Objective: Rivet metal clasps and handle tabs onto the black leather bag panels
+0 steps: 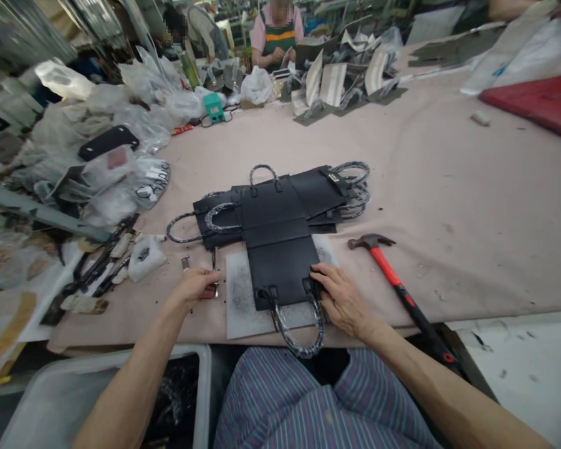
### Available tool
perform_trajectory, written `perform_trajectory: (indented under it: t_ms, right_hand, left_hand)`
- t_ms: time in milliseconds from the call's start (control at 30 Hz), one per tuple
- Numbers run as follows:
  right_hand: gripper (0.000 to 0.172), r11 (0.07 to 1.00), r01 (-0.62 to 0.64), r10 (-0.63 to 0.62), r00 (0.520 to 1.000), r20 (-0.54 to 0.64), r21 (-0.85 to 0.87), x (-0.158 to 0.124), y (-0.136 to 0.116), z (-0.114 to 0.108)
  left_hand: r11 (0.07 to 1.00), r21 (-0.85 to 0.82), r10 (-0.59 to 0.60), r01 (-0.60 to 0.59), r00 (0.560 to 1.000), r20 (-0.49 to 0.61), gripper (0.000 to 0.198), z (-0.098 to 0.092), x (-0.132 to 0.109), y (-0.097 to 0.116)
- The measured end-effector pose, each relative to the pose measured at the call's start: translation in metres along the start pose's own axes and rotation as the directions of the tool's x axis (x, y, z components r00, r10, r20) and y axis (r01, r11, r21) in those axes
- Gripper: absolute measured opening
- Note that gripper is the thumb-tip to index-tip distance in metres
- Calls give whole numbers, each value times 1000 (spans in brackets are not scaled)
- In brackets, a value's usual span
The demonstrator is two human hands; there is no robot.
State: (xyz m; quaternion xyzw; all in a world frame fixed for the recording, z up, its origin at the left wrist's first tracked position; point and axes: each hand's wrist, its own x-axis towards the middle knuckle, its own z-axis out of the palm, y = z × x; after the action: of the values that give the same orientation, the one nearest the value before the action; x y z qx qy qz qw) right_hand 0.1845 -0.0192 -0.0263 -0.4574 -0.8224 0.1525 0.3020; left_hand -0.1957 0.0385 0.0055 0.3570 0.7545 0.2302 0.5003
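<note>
A flat black leather bag piece [280, 249] with wrapped handles lies on a grey pad [238, 299] at the table's near edge. My right hand [339, 298] rests on its lower right corner beside the near handle [299, 333], fingers flat and spread. My left hand [197, 284] sits left of the pad, fingers curled round a small metal tool [214, 274]. More black bag pieces [322, 190] with handles are stacked behind.
A red-handled hammer [393, 274] lies to the right. Scissors and tools [107, 259] and plastic bags [107, 125] crowd the left. A grey bin [42, 399] stands below the table edge. A person in a green apron [275, 37] works at the far end.
</note>
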Motion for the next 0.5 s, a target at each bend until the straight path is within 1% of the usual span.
perform_trajectory:
  t_ms: [33,100,133,200,300,367,433,500]
  right_hand:
    - [49,1000,-2,2,1000,0,-2,0,-1,0]
    - [48,1000,-6,6,1000,4,-9,1,-2,-1]
    - [48,1000,-7,7,1000,5,-13,1,-2,-2]
    - [48,1000,-7,7,1000,9,-20,2,-3,-3]
    - [49,1000,-16,16,1000,15,-23,3,-3,-4]
    - [49,999,-23,24,999,21,-25,4,-3,-4]
    - [50,999,-26,26,999,30,-28,4,-4,-4]
    - [51,999,-31,33,999,40,-37,5,-4,-4]
  left_hand:
    - [988,-155,2,5,999,44,18,-2,-3,-4]
    - [903,-430,52,-4,993,101,19,-1,-10,-11]
    - [860,-509,94,-26,990,107,21,1,-13,-14]
    - [785,-616,175,-68,978,114,25,11,-21,-15]
    - [694,-714,265,-89,954,139,40,36,-35,-7]
    - [667,-737,318,-111,936,147,50,57,-44,1]
    - [670,-722,371,-171,920,127,50,79,-48,6]
    - [689,-676,423,-260,902,85,42,98,-49,9]
